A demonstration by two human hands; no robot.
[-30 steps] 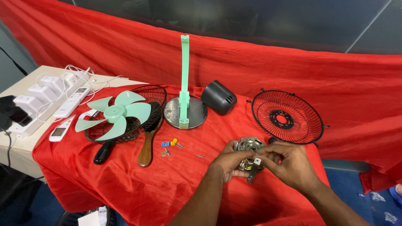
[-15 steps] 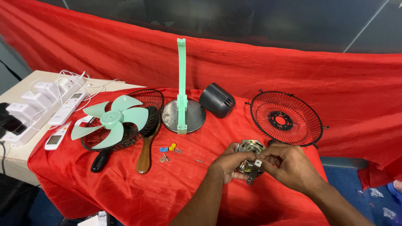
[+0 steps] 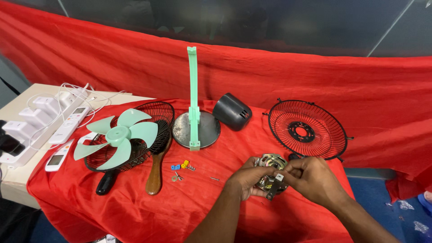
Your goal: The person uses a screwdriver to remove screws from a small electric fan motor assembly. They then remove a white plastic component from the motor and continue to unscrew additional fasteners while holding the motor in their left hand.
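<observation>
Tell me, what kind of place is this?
Probably a makeshift repair or teardown bench: a red-draped table holds fan parts, a green blade and a wire guard, while both hands work the motor.

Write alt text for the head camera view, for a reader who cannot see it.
Two bare hands, left hand and right hand, hold a round metal fan motor above a red-draped table. Behind lie a pale green fan blade on a black wire grille, a green upright stand on a round metal base, a black plastic motor cover and another black wire grille.
</observation>
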